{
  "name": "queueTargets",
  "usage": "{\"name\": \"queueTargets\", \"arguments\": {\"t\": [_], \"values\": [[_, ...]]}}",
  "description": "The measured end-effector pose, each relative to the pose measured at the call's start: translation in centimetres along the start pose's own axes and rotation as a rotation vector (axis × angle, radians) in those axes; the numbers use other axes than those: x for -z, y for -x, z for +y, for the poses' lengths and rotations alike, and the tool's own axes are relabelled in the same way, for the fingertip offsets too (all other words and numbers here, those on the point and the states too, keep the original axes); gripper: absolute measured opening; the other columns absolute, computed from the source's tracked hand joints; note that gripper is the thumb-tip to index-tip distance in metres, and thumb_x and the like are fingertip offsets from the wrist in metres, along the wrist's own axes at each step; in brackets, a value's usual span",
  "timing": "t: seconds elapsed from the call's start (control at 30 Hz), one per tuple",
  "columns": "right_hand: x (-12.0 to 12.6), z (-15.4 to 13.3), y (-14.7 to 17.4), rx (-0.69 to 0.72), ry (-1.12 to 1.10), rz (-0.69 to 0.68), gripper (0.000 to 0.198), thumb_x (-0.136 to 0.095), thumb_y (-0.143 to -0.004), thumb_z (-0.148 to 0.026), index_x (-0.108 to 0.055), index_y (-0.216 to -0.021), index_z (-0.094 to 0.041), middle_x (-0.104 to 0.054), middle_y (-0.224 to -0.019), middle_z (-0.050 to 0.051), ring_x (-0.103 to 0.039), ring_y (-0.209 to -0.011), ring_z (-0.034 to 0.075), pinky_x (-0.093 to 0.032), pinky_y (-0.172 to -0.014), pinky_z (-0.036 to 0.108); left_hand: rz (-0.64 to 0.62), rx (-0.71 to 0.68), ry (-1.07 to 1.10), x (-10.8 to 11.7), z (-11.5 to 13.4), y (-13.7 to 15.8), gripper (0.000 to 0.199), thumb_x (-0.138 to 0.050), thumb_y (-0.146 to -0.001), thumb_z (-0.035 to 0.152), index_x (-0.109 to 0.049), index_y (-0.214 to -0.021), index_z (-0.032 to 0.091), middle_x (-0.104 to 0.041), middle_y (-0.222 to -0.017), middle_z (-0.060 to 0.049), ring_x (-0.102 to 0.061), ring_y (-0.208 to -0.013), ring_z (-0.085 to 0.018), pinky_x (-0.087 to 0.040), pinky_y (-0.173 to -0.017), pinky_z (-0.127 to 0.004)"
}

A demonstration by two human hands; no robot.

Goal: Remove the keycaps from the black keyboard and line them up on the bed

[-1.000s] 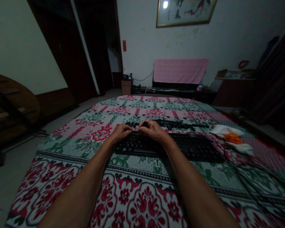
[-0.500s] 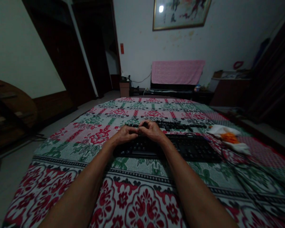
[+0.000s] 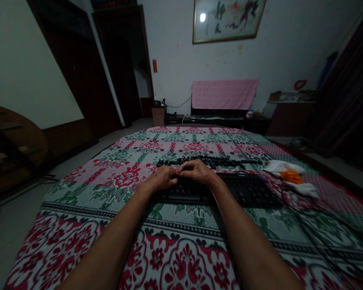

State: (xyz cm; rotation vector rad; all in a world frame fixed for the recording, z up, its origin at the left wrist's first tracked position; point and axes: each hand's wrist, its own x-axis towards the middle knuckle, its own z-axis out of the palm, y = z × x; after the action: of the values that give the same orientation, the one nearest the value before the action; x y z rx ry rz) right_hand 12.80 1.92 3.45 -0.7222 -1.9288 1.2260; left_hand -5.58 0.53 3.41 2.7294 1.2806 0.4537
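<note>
A black keyboard (image 3: 251,191) lies on the patterned cloth in front of me, its left and middle partly hidden by my hands and forearms. My left hand (image 3: 162,178) is over its left part, fingers curled closed. Beside it, my right hand (image 3: 197,170) has thumb and fingers drawn together in a pinch, the tips meeting the left hand's fingers. Whatever sits between the fingertips is too small and dark to make out. Just behind the keyboard stretches a row of small loose black pieces that look like keycaps (image 3: 222,161).
A white cloth or tissue with an orange piece (image 3: 291,176) rests to the right of the keyboard. Dark cables (image 3: 308,233) trail over the right side of the flowered cloth (image 3: 127,177). Beyond stands a low cabinet with a screen under a pink towel (image 3: 224,94).
My hands have shifted slightly lower and closer over the keyboard, and the right fingers have flattened from a rounded curl. The view has tilted up a little.
</note>
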Motion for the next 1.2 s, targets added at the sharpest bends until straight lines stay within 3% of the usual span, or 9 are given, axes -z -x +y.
{"name": "queueTargets", "arguments": {"t": [0.13,0.3,0.4,0.5,0.6,0.73,0.87,0.97,1.2], "values": [[0.2,-0.2,0.1,-0.003,0.015,0.023,0.019,-0.066,-0.064,-0.029,-0.067,-0.076,-0.014,-0.066,-0.074,0.001,-0.059,-0.071,0.013,-0.044,-0.070,0.025,-0.026,-0.006,-0.089,-0.3,0.3,-0.1,0.026,-0.047,-0.071,0.019,-0.068,-0.087,0.020,-0.064,-0.075,-0.005,-0.057,-0.069,-0.018,-0.040,-0.064,-0.026],[0.1,-0.3,-0.1,-0.076,-0.019,0.216,0.019,-0.064,-0.063,-0.029,-0.063,-0.074,-0.014,-0.062,-0.065,-0.001,-0.056,-0.059,0.011,-0.044,-0.060,0.023,-0.019,0.025,-0.090,-0.6,0.1,-0.1,0.025,-0.045,-0.075,0.022,-0.068,-0.084,0.021,-0.065,-0.078,-0.005,-0.058,-0.072,-0.017,-0.041,-0.068,-0.025],[0.5,0.8,-0.4,-0.056,-0.035,0.411,0.022,-0.064,-0.063,-0.032,-0.061,-0.078,-0.015,-0.060,-0.064,-0.002,-0.055,-0.058,0.011,-0.044,-0.059,0.024,0.074,0.095,-0.074,-0.6,-0.9,0.0,0.025,-0.046,-0.076,0.026,-0.069,-0.083,0.020,-0.066,-0.079,-0.005,-0.060,-0.075,-0.018,-0.043,-0.071,-0.026],[0.9,2.5,-0.7,-0.025,0.135,0.541,0.020,-0.061,-0.065,-0.031,-0.062,-0.076,-0.015,-0.060,-0.064,0.000,-0.054,-0.060,0.012,-0.043,-0.060,0.024,0.245,0.217,0.039,-0.6,-2.3,0.3,0.027,-0.049,-0.074,0.027,-0.069,-0.091,0.020,-0.068,-0.089,-0.004,-0.061,-0.083,-0.018,-0.045,-0.078,-0.026],[0.8,3.5,-0.7,-0.076,0.322,0.610,0.017,-0.058,-0.067,-0.029,-0.065,-0.076,-0.016,-0.061,-0.064,0.000,-0.054,-0.060,0.013,-0.042,-0.061,0.024,0.308,0.329,0.125,-0.9,-3.5,0.5,0.026,-0.051,-0.070,0.024,-0.069,-0.089,0.020,-0.069,-0.092,-0.002,-0.061,-0.085,-0.016,-0.046,-0.079,-0.024],[0.3,3.6,-0.5,-0.084,0.430,0.633,0.018,-0.054,-0.068,-0.027,-0.066,-0.077,-0.017,-0.062,-0.064,0.000,-0.054,-0.058,0.013,-0.041,-0.061,0.023,0.298,0.412,0.148,-1.1,-4.0,-0.4,0.032,-0.053,-0.068,0.024,-0.069,-0.095,0.020,-0.069,-0.093,-0.001,-0.062,-0.085,-0.016,-0.047,-0.079,-0.023],[0.2,3.4,-0.4,-0.071,0.446,0.632,0.018,-0.053,-0.069,-0.027,-0.066,-0.078,-0.017,-0.063,-0.064,0.000,-0.055,-0.059,0.013,-0.041,-0.059,0.022,0.181,0.436,0.054,-0.6,-3.6,-2.4,0.034,-0.055,-0.067,0.022,-0.069,-0.098,0.019,-0.070,-0.092,-0.003,-0.062,-0.086,-0.018,-0.045,-0.081,-0.025],[0.2,3.3,-0.4,-0.078,0.473,0.630,0.018,-0.053,-0.070,-0.027,-0.067,-0.078,-0.018,-0.063,-0.064,0.000,-0.055,-0.059,0.013,-0.041,-0.059,0.022,0.116,0.406,-0.046,-0.6,-3.4,-3.8,0.033,-0.053,-0.069,0.019,-0.069,-0.098,0.019,-0.069,-0.091,-0.005,-0.061,-0.088,-0.020,-0.044,-0.082,-0.027],[0.1,3.0,-0.3,-0.098,0.488,0.624,0.017,-0.053,-0.070,-0.024,-0.067,-0.078,-0.018,-0.063,-0.064,0.000,-0.057,-0.059,0.013,-0.041,-0.059,0.021,0.112,0.305,-0.198,-2.3,-5.1,-5.3,0.031,-0.054,-0.071,0.026,-0.068,-0.099,0.023,-0.061,-0.101,-0.007,-0.054,-0.099,-0.022,-0.040,-0.090,-0.032]]}}
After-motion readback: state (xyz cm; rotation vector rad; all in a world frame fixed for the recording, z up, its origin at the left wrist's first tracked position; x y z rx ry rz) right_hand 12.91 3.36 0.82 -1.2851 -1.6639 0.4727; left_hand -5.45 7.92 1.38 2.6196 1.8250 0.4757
